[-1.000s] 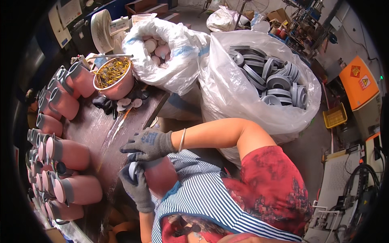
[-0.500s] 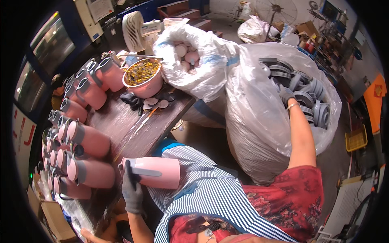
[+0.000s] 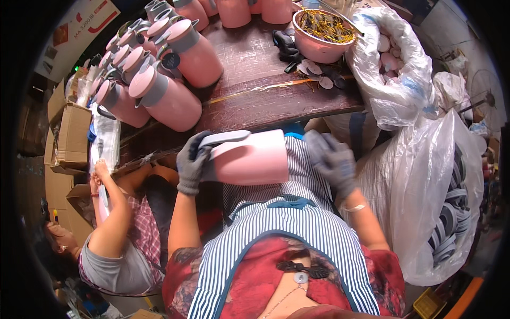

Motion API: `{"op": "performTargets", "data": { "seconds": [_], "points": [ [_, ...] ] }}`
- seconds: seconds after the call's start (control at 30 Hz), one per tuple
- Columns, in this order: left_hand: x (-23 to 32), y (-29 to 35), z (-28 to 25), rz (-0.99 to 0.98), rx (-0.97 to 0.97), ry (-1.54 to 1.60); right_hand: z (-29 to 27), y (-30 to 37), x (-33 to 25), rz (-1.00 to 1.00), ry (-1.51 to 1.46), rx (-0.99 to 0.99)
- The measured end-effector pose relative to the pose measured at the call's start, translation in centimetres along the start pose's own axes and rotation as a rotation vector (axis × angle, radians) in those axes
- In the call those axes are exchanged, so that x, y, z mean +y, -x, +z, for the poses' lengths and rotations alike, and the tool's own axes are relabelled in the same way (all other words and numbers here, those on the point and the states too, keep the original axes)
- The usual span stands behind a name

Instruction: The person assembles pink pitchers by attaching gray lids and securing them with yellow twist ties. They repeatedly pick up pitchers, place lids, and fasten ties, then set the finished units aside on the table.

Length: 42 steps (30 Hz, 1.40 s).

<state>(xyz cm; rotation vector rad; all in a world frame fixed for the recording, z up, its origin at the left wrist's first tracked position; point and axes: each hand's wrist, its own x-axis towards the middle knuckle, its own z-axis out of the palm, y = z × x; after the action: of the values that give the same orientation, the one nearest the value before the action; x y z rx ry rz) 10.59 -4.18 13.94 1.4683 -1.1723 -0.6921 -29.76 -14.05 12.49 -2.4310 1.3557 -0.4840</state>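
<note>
A pink jug (image 3: 249, 158) with a grey handle and collar lies sideways over my lap, just below the table edge. My gloved left hand (image 3: 191, 162) grips its grey top end at the handle. My gloved right hand (image 3: 332, 159) is blurred and sits just right of the jug's base end, over my striped apron. A narrow gap shows between that hand and the jug. Whether the right hand carries anything is hidden by the blur.
Several pink jugs (image 3: 164, 98) lie on the dark wooden table (image 3: 265, 95). A pink bowl (image 3: 324, 37) of small gold parts stands beside a clear bag of pale discs (image 3: 396, 69). A big clear bag of grey rings (image 3: 446, 212) stands at right. Another person (image 3: 114, 234) and cardboard boxes (image 3: 66, 133) are at left.
My right hand has come back from the bag of grey rings to the jug's base end. The left hand still holds the jug, and my view has swung left toward the table.
</note>
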Motion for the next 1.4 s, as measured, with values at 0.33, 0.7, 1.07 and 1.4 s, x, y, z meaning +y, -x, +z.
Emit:
{"op": "performTargets", "data": {
  "seconds": [0.33, 0.7, 1.07, 1.4],
  "points": [
    [-1.4, 4.0, -0.8, -0.206, 0.238, 0.228, 7.3, -1.8, 1.8, -0.037, -0.248, -0.006],
    [4.8, -0.3, 0.5, -0.215, 0.122, 0.477, -2.4, -5.9, -6.1, -0.633, -0.812, 0.105],
    [14.8, 0.9, 1.5, 1.11, -0.273, -0.917, 0.4, -5.6, -4.0, -0.154, -1.053, -0.203],
    [15.5, -1.9, 4.0, 1.269, -0.339, -0.891, 5.7, -7.9, -0.5, -0.63, -0.285, 0.071]
  ]
}}
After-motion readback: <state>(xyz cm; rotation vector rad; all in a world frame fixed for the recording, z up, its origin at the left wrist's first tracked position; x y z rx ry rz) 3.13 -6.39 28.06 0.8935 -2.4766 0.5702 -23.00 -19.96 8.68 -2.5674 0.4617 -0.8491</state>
